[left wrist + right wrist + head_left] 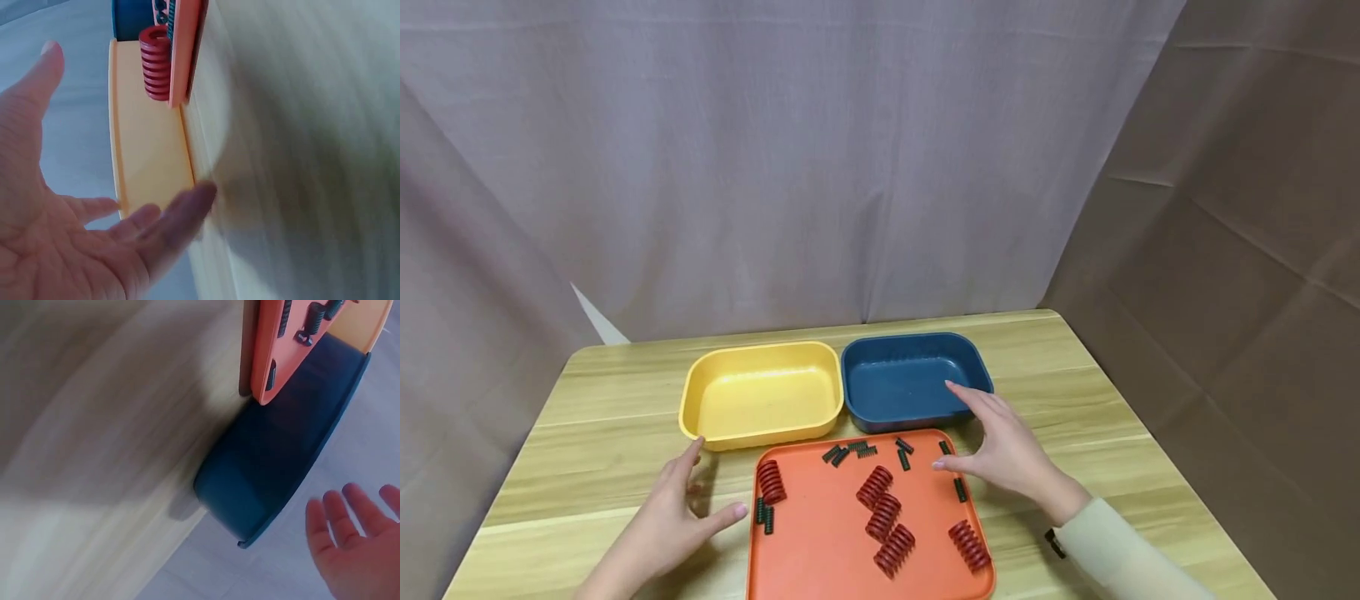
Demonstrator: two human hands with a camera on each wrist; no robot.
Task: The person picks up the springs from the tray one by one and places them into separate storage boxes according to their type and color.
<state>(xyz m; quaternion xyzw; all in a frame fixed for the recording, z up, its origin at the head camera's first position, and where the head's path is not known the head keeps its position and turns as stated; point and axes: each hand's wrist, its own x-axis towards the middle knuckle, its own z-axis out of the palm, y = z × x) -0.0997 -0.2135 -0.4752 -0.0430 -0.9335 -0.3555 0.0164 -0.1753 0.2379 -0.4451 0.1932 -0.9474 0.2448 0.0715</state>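
My left hand (664, 518) is held with thumb and fingers spread, left of the orange tray (820, 558) and close to the yellow bin's near corner. It holds nothing. On the other side my right hand (1011, 446), also with thumb and fingers apart, hovers over the tray's right edge, its fingertips overlapping the blue bin (898, 417) in the head view. Several thick red springs (893, 550) lie on the tray, one at its left edge and one at its right. Small dark springs (857, 447) are scattered mostly along the tray's far side.
The yellow bin (760, 439) stands beside the blue bin behind the tray. All rest on a light wooden table (550, 500). Grey curtain (775, 167) hangs behind the table, with a darker cloth wall (1225, 292) on the right.
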